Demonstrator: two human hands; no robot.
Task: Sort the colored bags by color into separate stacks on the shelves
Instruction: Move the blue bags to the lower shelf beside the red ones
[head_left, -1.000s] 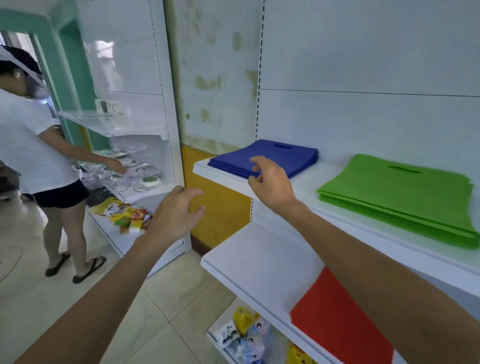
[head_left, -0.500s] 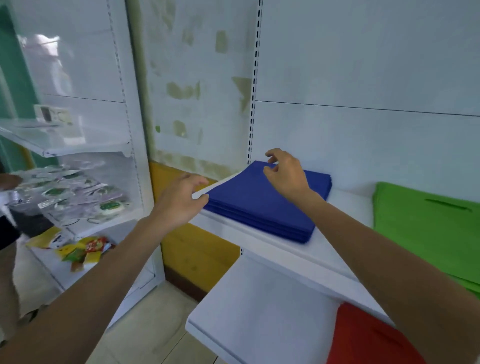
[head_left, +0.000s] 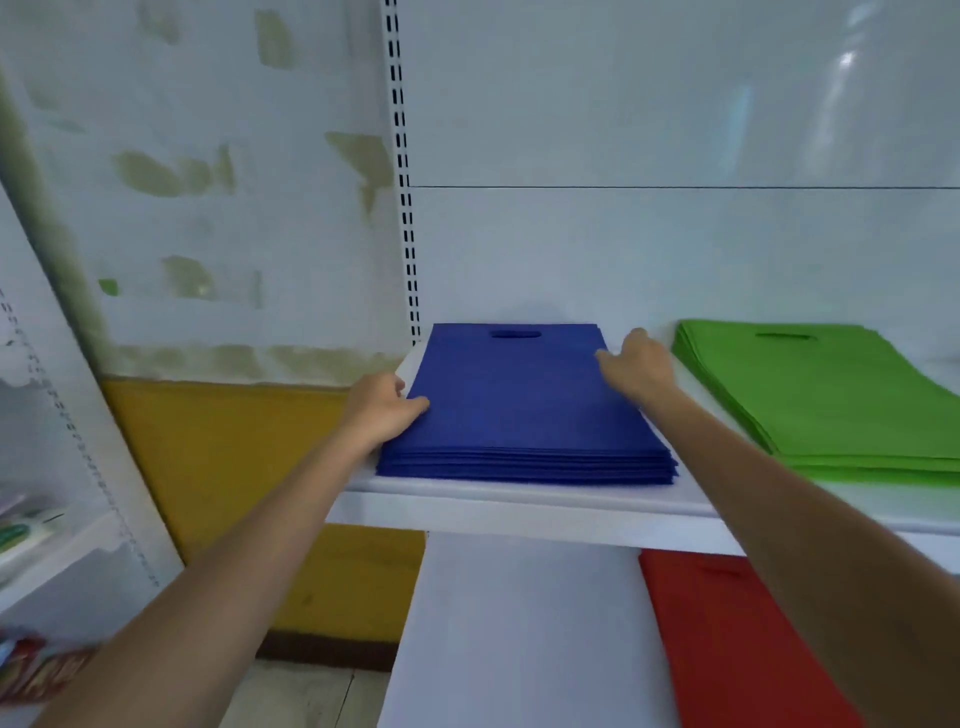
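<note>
Bracketing the flat stack of dark blue fabric bags (head_left: 519, 410) at centre frame, both hands sit at its sides on the white upper shelf (head_left: 519, 512). The left hand (head_left: 382, 410) presses the left edge with its thumb laid on top (whether the fingers tuck underneath, I cannot tell), and the right hand (head_left: 636, 366) touches the right edge with fingers loosely bent, gripping nothing. From where I stand, an uneven squeeze could skew the layers or buckle the top bag. A pull toward the frame's bottom might slide the stack over the shelf lip toward the flat red fabric bag (head_left: 737, 639) at lower right. Shoving rightward risks nudging the bright green fabric bag stack (head_left: 821, 395), which lies apart.
</note>
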